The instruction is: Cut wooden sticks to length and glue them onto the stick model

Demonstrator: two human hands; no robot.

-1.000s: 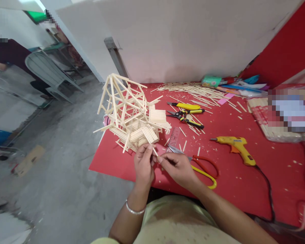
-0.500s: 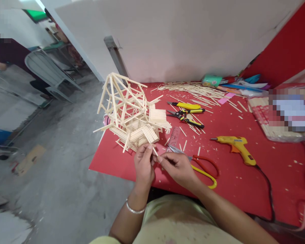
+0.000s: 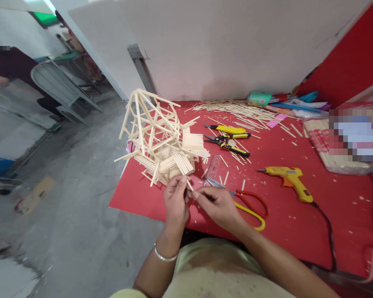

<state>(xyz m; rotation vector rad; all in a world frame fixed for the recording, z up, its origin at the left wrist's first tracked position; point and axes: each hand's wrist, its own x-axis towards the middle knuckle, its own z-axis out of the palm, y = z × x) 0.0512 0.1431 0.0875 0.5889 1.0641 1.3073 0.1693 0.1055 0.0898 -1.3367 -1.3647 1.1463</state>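
Between my two hands is a short, thin wooden stick (image 3: 190, 184). The fingertips of my left hand (image 3: 176, 198) pinch its upper end, and my right hand (image 3: 216, 203) grips the lower end between thumb and fingers. Just beyond them stands a model frame built of wooden sticks (image 3: 155, 132), with a pointed open top and slatted panels lower down. Scissors (image 3: 248, 203) with one red and one yellow handle lie partly under my right hand. A clear ruler (image 3: 214, 164) lies close by on the red table covering (image 3: 136, 200).
A yellow glue gun (image 3: 290, 179) with a black cord lies to the right. Behind the scissors are cutting pliers (image 3: 228, 145) and a yellow utility knife (image 3: 228, 129). Loose sticks (image 3: 233, 111) are heaped along the wall. At far left, a person sits by a grey chair (image 3: 57, 85).
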